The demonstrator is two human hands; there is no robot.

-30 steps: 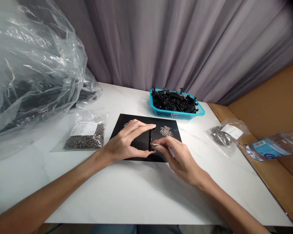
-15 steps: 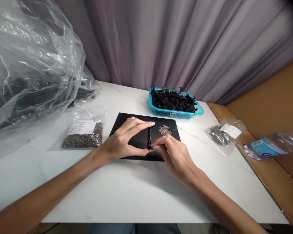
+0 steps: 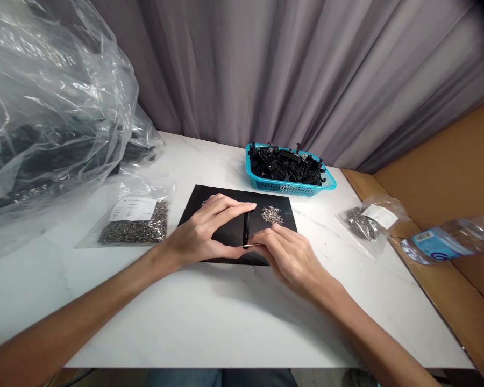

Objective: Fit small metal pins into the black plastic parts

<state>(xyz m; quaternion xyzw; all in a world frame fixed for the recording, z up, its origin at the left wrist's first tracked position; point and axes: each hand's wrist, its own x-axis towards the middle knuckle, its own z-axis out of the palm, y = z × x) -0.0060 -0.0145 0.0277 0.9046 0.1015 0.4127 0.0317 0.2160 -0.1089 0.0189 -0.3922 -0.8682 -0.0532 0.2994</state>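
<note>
Between thumb and fingers, my left hand (image 3: 204,228) grips a narrow black plastic part (image 3: 246,228) by its two ends, above a black mat (image 3: 229,252). My right hand (image 3: 284,252) is closed on a thin metal tool, probably tweezers (image 3: 250,245), whose tip meets the near end of the black part. What the tip holds, if anything, is too small to make out. Just beyond my right hand, a pile of small shiny metal pieces (image 3: 272,215) lies on the mat. A few more metal pieces (image 3: 204,203) show behind my left hand.
A blue basket (image 3: 286,188) full of black plastic parts stands at the back. Bags of small metal pieces lie left (image 3: 135,223) and right (image 3: 365,223). A plastic bottle (image 3: 443,239) rests by the cardboard at right. A large clear plastic bag (image 3: 64,107) fills the left.
The tweezers' tip has shifted slightly down toward the near end of the black part, and my right hand has turned a little. My left hand keeps its grip.
</note>
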